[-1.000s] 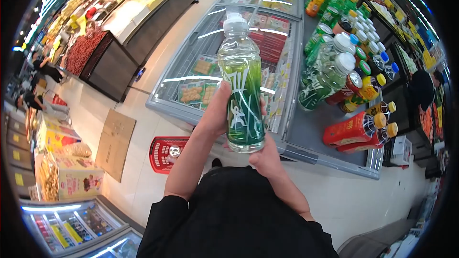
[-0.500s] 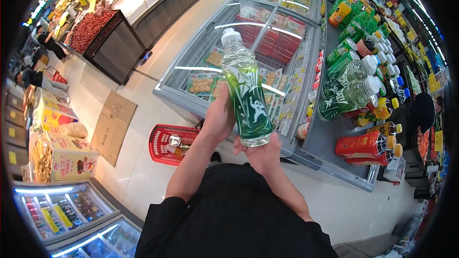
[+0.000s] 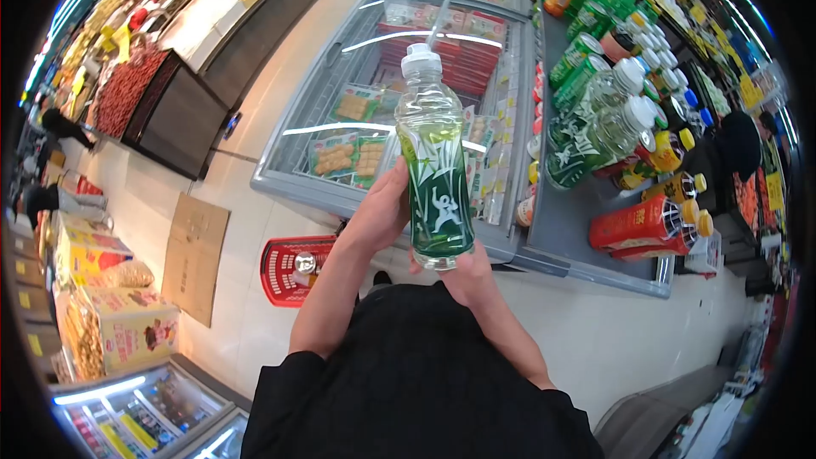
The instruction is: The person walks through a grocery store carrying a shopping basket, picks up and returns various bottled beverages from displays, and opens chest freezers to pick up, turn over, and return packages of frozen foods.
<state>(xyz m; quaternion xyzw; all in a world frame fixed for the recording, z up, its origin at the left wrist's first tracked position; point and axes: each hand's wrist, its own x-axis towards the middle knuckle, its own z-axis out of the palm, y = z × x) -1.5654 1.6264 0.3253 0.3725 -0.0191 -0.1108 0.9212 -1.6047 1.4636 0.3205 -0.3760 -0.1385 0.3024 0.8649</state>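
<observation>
A clear bottle [image 3: 438, 178] with a green label and white cap stands nearly upright in front of my chest. My left hand [image 3: 384, 208] is wrapped round its left side. Under and beside its base is my right hand [image 3: 463, 270], its fingers closed against the bottle and partly hidden. Behind the bottle lies a glass-topped freezer [image 3: 297, 166] with packaged food inside. To the right, more green-labelled bottles [image 3: 599, 149] and red bottles [image 3: 629, 225] stand on a grey ledge.
On the floor at my left sits a red basket [image 3: 285, 272] with items in it. A flat cardboard sheet [image 3: 195, 259], a produce stand [image 3: 174, 115] and a lower-left freezer [image 3: 153, 412] are further left. Two people are partly visible at the far left, another at the right.
The bottle has turned in my hands, so a different part of its label faces me, and it is more upright than half a second ago. The whole view has shifted.
</observation>
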